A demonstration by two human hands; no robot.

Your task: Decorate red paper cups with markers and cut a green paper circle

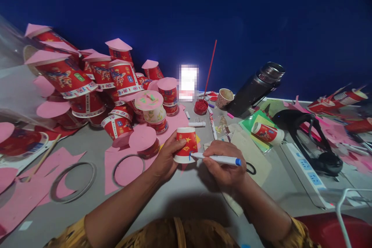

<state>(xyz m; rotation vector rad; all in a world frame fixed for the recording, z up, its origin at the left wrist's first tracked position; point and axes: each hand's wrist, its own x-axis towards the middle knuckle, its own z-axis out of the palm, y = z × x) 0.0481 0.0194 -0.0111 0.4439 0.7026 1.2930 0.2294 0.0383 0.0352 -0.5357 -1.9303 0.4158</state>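
Observation:
My left hand is closed around the side of a red paper cup with gold stars and a white band at its lower end. In my right hand is a white marker with a blue end, gripped like a pen. Its tip meets the cup near the white band, where a small blue mark shows. Just left of my left hand lie a pink paper disc on a cup and a grey ring on pink paper.
Red cups with pink paper cones are piled at the left. Behind my hands stand a bright screen, a red pot with a stick, and a patterned cup. A black thermos, headset and power strip occupy the right.

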